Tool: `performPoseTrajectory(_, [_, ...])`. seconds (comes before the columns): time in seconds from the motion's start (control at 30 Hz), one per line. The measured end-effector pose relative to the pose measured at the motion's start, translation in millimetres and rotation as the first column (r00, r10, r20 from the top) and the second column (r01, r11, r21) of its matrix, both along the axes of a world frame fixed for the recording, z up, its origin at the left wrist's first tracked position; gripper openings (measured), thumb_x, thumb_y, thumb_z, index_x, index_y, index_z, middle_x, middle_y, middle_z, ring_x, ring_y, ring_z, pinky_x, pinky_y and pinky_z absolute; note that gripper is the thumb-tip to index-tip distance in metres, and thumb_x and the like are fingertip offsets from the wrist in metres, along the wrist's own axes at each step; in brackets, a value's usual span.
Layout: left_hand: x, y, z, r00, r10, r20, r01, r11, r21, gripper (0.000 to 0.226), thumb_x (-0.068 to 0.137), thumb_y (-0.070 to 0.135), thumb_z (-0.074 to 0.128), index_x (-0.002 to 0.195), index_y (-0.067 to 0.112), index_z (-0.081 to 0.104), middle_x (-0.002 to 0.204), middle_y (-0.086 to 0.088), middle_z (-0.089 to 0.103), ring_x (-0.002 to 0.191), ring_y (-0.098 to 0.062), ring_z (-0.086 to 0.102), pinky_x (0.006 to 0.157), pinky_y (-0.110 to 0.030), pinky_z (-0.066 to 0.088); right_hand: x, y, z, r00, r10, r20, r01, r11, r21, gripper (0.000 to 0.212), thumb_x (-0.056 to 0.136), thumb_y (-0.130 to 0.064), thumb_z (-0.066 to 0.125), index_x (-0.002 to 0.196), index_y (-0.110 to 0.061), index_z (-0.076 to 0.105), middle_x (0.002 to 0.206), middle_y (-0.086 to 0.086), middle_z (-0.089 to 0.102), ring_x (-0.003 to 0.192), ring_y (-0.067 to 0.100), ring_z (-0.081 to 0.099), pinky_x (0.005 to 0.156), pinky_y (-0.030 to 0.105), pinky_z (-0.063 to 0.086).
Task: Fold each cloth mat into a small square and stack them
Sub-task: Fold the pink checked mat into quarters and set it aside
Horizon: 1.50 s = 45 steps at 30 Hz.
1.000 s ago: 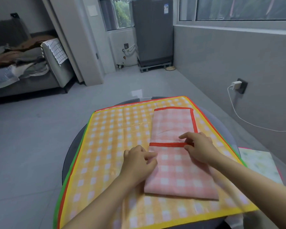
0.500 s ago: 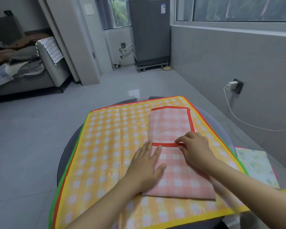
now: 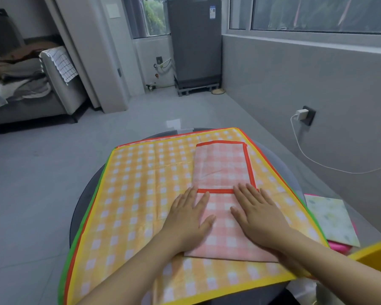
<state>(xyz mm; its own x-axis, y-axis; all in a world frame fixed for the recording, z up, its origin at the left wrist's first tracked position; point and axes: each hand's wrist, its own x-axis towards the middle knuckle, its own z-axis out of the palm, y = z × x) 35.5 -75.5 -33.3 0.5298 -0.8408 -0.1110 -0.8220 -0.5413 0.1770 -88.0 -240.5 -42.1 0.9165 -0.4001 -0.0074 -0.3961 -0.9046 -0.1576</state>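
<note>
Several unfolded mats are covering the desk (image 3: 81, 208), the yellow checked mat (image 3: 141, 194) uppermost. We are flattening the half-folded pink mat (image 3: 223, 172) lying on it. Risk: uneven pressure is likely skewing the crease. Left hand (image 3: 186, 219) and right hand (image 3: 259, 213) are pressing palm-down, fingers straight, grasping nothing.

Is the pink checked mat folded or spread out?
Folded: the pink checked mat is a narrow strip, its red border crossing mid-strip, both hands pressing it flat atop the spread yellow mat.
</note>
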Motion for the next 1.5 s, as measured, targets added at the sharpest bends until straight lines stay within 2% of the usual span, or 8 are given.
performPoseTrajectory(0.3, [-3,-6,9,0.987,0.064,0.145,-0.060,0.998,-0.037,0.067,0.094,0.057,0.017,0.148,0.017,0.020,0.154,0.000,0.021,0.143,-0.015,0.013,0.115,-0.039,0.003,0,-19,26,0.998,0.058,-0.004,-0.059,0.993,-0.099,0.085,0.079,-0.067,0.006,0.146,-0.017,0.027,0.155,0.001,0.018,0.139,0.023,0.017,0.115,0.034,0.014])
performPoseTrajectory(0.53, [-2,-32,12,0.991,0.107,0.081,-0.083,0.963,-0.255,0.050,0.099,0.044,0.031,0.118,0.004,0.056,0.130,-0.002,0.042,0.124,-0.016,0.034,0.102,-0.024,0.032,10,-27,44,0.994,-0.101,0.045,0.083,0.953,0.292,0.065,0.077,-0.050,0.067,0.129,-0.018,0.045,0.123,0.000,0.044,0.106,0.014,0.047,0.091,0.023,0.041])
performPoseTrajectory(0.63, [2,-48,13,0.953,0.247,-0.177,-0.300,0.855,-0.423,0.030,0.097,0.035,0.043,0.096,0.008,0.057,0.102,0.001,0.045,0.096,-0.014,0.046,0.079,-0.020,0.039,19,-33,41,0.963,-0.244,0.112,0.192,0.919,0.344,0.046,0.081,-0.040,0.067,0.116,-0.016,0.054,0.114,0.002,0.053,0.086,0.013,0.048,0.074,0.020,0.038])
performPoseTrajectory(0.73, [9,-61,18,0.861,0.392,-0.323,-0.500,0.765,-0.405,0.023,0.096,0.027,0.046,0.111,0.010,0.048,0.113,-0.004,0.038,0.081,-0.017,0.048,0.070,-0.019,0.035,28,-34,37,0.912,-0.374,0.171,0.288,0.877,0.385,0.031,0.086,-0.032,0.063,0.109,-0.012,0.056,0.111,0.007,0.056,0.081,0.016,0.049,0.070,0.022,0.037])
performPoseTrajectory(0.9, [31,-75,18,0.738,0.533,-0.413,-0.668,0.664,-0.337,0.033,0.093,0.028,0.051,0.118,0.006,0.047,0.123,-0.012,0.040,0.091,-0.028,0.057,0.076,-0.029,0.044,37,-40,38,0.850,-0.500,0.165,0.374,0.794,0.480,0.041,0.089,-0.026,0.061,0.122,-0.005,0.049,0.121,0.010,0.052,0.105,0.026,0.055,0.080,0.026,0.042])
performPoseTrajectory(1.07, [46,-79,16,0.641,0.584,-0.498,-0.761,0.569,-0.312,0.038,0.088,0.027,0.063,0.116,0.004,0.052,0.115,-0.012,0.058,0.102,-0.030,0.058,0.075,-0.028,0.042,44,-47,39,0.822,-0.548,0.158,0.407,0.758,0.509,0.016,0.089,-0.020,0.061,0.096,-0.006,0.058,0.089,0.005,0.058,0.078,0.021,0.050,0.063,0.025,0.037])
performPoseTrajectory(1.23, [51,-75,13,0.574,0.505,-0.645,-0.810,0.466,-0.356,0.026,0.081,0.021,0.070,0.063,0.013,0.053,0.061,-0.005,0.060,0.059,-0.023,0.056,0.066,-0.035,0.053,48,-57,33,0.786,-0.603,0.134,0.437,0.696,0.570,0.033,0.085,-0.021,0.065,0.057,-0.014,0.049,0.056,-0.001,0.051,0.054,0.016,0.047,0.046,0.025,0.031])
performPoseTrajectory(1.5, [49,-56,20,0.310,0.118,-0.943,-0.912,0.316,-0.260,0.033,0.094,0.031,0.053,0.078,0.004,0.063,0.067,-0.011,0.068,0.048,-0.016,0.060,0.057,-0.026,0.054,30,-62,40,0.733,-0.670,0.113,0.140,0.311,0.940,0.019,0.090,-0.019,0.061,0.077,-0.006,0.061,0.070,0.012,0.067,0.048,0.017,0.058,0.044,0.019,0.045])
